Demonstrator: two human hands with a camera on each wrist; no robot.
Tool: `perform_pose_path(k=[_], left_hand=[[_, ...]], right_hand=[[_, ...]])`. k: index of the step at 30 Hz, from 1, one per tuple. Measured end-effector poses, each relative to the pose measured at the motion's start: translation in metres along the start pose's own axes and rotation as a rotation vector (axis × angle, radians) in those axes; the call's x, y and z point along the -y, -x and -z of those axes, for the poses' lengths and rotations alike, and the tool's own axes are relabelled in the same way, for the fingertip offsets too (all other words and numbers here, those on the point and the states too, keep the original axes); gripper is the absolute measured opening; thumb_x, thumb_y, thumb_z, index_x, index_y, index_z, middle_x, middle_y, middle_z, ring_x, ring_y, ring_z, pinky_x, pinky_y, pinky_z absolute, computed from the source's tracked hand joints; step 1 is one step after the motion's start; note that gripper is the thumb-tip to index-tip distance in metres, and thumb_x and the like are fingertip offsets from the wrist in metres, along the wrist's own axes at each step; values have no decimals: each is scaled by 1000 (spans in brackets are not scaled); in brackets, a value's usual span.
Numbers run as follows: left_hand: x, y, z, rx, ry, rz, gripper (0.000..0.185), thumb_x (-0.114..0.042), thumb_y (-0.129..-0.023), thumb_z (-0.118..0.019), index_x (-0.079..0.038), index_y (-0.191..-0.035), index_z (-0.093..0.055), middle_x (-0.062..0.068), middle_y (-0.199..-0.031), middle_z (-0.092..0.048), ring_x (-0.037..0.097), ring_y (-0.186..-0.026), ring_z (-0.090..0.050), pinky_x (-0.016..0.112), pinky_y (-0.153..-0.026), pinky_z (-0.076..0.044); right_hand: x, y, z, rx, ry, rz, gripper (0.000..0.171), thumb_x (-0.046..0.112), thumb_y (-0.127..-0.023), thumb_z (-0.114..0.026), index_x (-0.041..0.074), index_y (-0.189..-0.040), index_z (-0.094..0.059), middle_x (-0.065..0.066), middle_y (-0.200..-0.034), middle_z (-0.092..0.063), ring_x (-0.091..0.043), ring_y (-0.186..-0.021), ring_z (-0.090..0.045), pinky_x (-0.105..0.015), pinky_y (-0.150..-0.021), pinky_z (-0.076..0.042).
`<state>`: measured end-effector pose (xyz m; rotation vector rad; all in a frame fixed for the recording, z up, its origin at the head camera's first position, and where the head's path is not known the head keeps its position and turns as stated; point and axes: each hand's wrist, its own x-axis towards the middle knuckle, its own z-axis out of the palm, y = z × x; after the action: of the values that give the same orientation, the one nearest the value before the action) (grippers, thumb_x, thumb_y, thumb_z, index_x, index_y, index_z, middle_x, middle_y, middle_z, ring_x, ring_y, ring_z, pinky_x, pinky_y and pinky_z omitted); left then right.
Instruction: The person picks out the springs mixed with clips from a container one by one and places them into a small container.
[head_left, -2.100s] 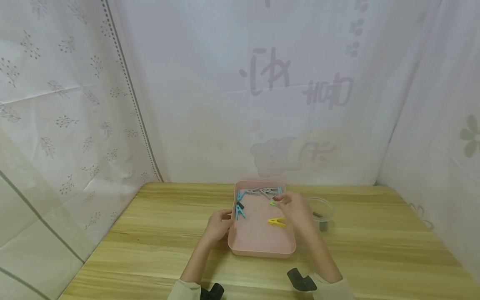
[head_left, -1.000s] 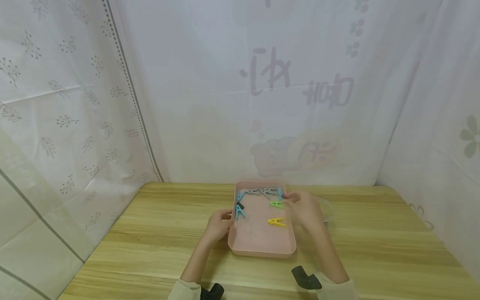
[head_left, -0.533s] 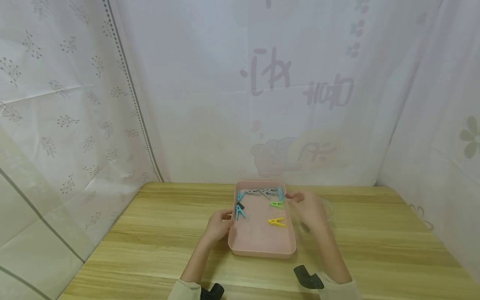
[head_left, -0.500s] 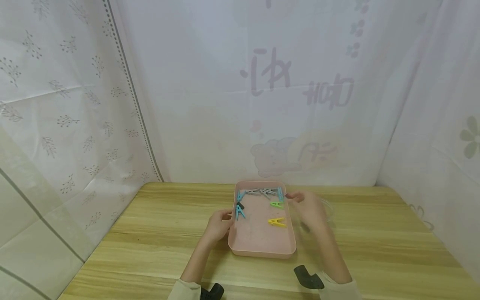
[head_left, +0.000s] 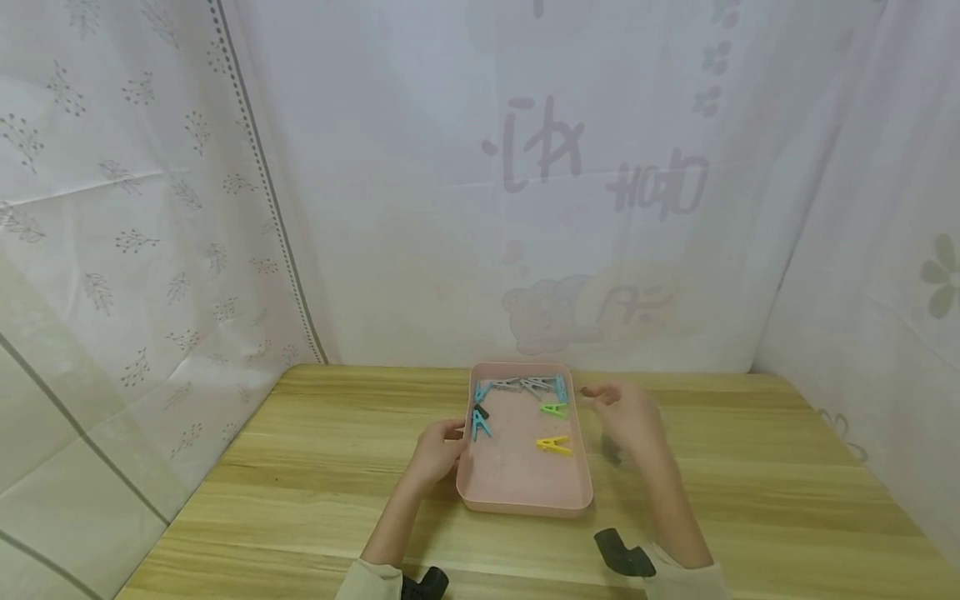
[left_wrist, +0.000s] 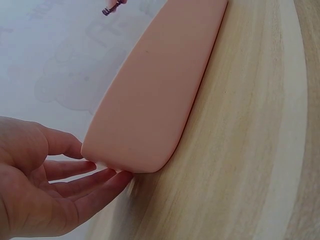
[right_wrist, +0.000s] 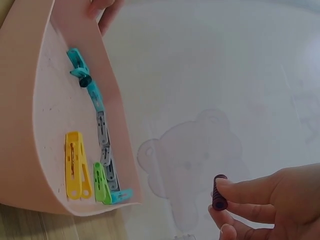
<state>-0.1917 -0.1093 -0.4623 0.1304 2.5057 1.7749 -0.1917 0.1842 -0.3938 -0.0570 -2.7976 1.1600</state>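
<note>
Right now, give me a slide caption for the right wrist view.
Right hand pinches a small dark ridged piece beside the pink tray of coloured clothespins.

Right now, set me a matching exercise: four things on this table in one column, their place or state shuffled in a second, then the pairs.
Things:
1. yellow clip
2. small dark piece
3. left hand
4. pink tray

Places or states:
A. pinched by the right hand
B. touches the tray's left wall
C. rests on the wooden table
D. lies loose inside the tray

Pairs: 1-D, 2-A, 3-B, 4-C
</note>
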Motion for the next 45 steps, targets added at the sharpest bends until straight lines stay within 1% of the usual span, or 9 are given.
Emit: perform_pose_path(k=[9, 15, 21, 29, 35, 38, 39, 42, 45], left_hand=[[1, 0, 0, 4, 4, 0, 42, -2, -101, -58, 14, -139, -59, 34, -128, -65, 36, -104, -72, 42, -82, -65], [0, 0, -1, -3, -15, -11, 41, -4, -101, -59, 15, -138, -60, 35, -126, -64, 37, -104, -71, 41, -81, -65], [-1, 1, 0, -2, -15, -6, 42, -3, -100, -58, 15, -138, -59, 35, -127, -64, 36, -103, -72, 42, -81, -65], [-2, 1, -1, -13, -7, 0, 43, -1, -99, -58, 16, -139, -58, 35, -127, -65, 38, -103, -72, 44, -83, -65], [-1, 0, -1, -13, -5, -1, 42, -1, -100, -58, 15, -139, -59, 35, -127, -65, 38, -103, -72, 43, -82, -65], [-2, 0, 0, -11, -4, -5, 43, -1, -99, -58, 15, -139, -58, 35, -126, -65, 38, -103, -72, 43, -82, -65], [-2, 0, 0, -11, -5, -7, 43, -1, -99, -58, 15, -139, -58, 35, -126, -65, 38, -103, -72, 43, -82, -65], [-2, 0, 0, -9, -2, -8, 44, 0, -98, -58, 16, -139, -58, 35, -125, -65, 38, -103, -72, 44, -82, -65], [-2, 0, 0, -9, -4, -3, 44, 0, -98, -58, 16, -139, -58, 35, -125, -65, 37, -102, -72, 43, -82, -65]], right_hand=[[-7, 1, 8, -11, -17, 33, 32, 23, -104, -63, 1, -124, -75, -27, -123, -72, -47, -115, -65, -63, -92, -54], [-10, 0, 12, -5, -18, 14, 30, 21, -104, -63, 0, -123, -75, -28, -121, -72, -48, -114, -65, -63, -92, -54], [-11, 0, 15, 7, -12, 2, 30, 21, -104, -63, 0, -124, -74, -29, -122, -71, -50, -116, -64, -66, -93, -52], [-13, 2, 20, -8, 15, 29, 29, 18, -103, -63, -2, -121, -75, -29, -117, -73, -51, -112, -65, -64, -90, -53], [-14, 2, 21, 0, 21, 24, 30, 18, -103, -63, -3, -120, -74, -30, -118, -72, -50, -111, -65, -62, -87, -54], [-15, 3, 22, 8, 20, 21, 31, 20, -103, -64, -4, -121, -74, -30, -120, -72, -51, -113, -65, -62, -88, -55], [-15, 3, 23, 9, 20, 23, 31, 20, -103, -64, -4, -121, -74, -30, -120, -72, -51, -113, -65, -62, -88, -55], [-17, 4, 26, 13, 25, 20, 32, 21, -103, -65, -4, -121, -73, -30, -119, -72, -48, -110, -66, -54, -82, -57], [-19, 4, 28, 16, 24, 22, 32, 20, -103, -65, -6, -121, -72, -32, -118, -72, -42, -99, -71, -46, -74, -58]])
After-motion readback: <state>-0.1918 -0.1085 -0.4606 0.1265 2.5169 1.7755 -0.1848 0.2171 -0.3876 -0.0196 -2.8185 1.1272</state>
